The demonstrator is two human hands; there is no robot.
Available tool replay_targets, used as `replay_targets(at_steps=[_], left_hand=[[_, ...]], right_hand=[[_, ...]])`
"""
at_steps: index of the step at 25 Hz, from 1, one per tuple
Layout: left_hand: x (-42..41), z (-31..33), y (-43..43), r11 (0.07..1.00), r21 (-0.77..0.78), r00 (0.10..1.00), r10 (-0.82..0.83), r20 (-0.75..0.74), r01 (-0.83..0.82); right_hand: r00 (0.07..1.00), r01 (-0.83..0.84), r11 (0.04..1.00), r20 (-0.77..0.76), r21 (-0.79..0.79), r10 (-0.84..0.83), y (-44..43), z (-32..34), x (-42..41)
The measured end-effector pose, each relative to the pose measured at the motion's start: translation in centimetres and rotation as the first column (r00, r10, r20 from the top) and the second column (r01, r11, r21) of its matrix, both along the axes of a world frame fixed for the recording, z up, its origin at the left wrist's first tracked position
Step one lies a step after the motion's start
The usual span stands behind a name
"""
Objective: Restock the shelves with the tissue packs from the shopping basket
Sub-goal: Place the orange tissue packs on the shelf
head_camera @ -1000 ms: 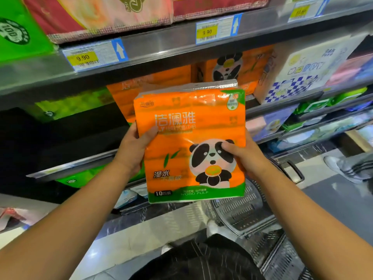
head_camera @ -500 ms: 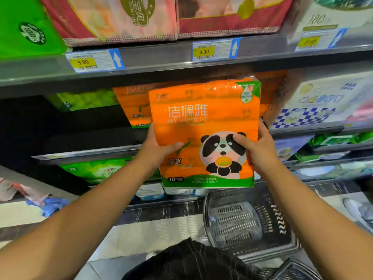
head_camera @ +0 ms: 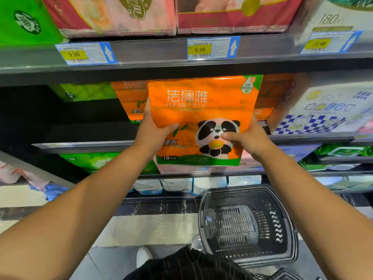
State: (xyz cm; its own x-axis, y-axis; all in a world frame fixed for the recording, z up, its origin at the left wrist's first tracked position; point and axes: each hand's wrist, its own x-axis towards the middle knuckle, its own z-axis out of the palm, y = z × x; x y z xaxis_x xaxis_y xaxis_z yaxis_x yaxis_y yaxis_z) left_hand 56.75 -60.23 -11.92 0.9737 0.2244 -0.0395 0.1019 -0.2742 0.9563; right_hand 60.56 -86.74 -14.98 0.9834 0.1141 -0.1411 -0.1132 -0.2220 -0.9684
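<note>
On the floor at the foot of the shelving: black shopping basket (head_camera: 272,225), its slotted bottom bare, no tissue packs visible inside. The rim of a second basket shows at the lower right; its contents are out of view.

Progress (judgement): unloading of this basket looks finished, and the pack in hand is probably the last from it. Placement is not yet done.

Both forearms reach up and forward from the bottom corners. Left hand (head_camera: 153,134) grips the left edge of the orange tissue pack (head_camera: 201,110), with the thumb laid across the front and the fingers hidden behind. Right hand (head_camera: 248,138) grips the lower right side, the thumb pressed on the panda print and the fingers likewise hidden behind. Both hands are closed round the pack; neither is free.

The pack is upright, printed face toward the camera, and carried in the air. Its top is level with the opening under the upper shelf. Its lower part hangs in front of and below the front edge of the middle shelf (head_camera: 90,145), so it is not resting on that shelf.

Behind it, on the middle shelf: matching orange packs to the left (head_camera: 131,102) and right (head_camera: 276,91), and a green pack (head_camera: 88,91) further left.

Remaining (judgement): lift the bottom clear of the front edge, then slide the pack in among the orange ones.
</note>
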Motion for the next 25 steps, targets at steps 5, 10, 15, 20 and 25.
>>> replay_targets(at_steps=[5, 10, 15, 20, 25], left_hand=[[2.7, 1.2, -1.1, 1.000, 0.011, 1.000, 0.016, 0.027, -0.016], [3.6, 0.2, -1.1, 0.999, 0.025, 0.998, 0.038, 0.054, -0.040], [3.9, -0.7, -1.1, 0.994, 0.017, 0.993, 0.106, 0.051, -0.107], [4.1, -2.0, -1.6, 0.980, -0.071, 0.982, 0.188, -0.011, -0.188], [3.6, -3.5, -0.7, 0.993, -0.101, 0.997, 0.047, -0.055, -0.053]], right_hand=[[0.994, 0.064, 0.998, 0.087, -0.013, -0.062, 0.0, 1.7, 2.8], [0.990, 0.055, 0.997, 0.135, -0.056, -0.047, -0.3, 1.0, 3.5], [0.975, 0.123, 0.992, 0.184, 0.019, -0.124, -0.1, -1.2, 2.7], [0.997, -0.070, 0.962, -0.001, -0.266, 0.072, -1.7, -6.5, 1.6], [0.983, -0.137, 0.743, 0.002, -0.655, 0.183, -2.8, -7.4, 3.2]])
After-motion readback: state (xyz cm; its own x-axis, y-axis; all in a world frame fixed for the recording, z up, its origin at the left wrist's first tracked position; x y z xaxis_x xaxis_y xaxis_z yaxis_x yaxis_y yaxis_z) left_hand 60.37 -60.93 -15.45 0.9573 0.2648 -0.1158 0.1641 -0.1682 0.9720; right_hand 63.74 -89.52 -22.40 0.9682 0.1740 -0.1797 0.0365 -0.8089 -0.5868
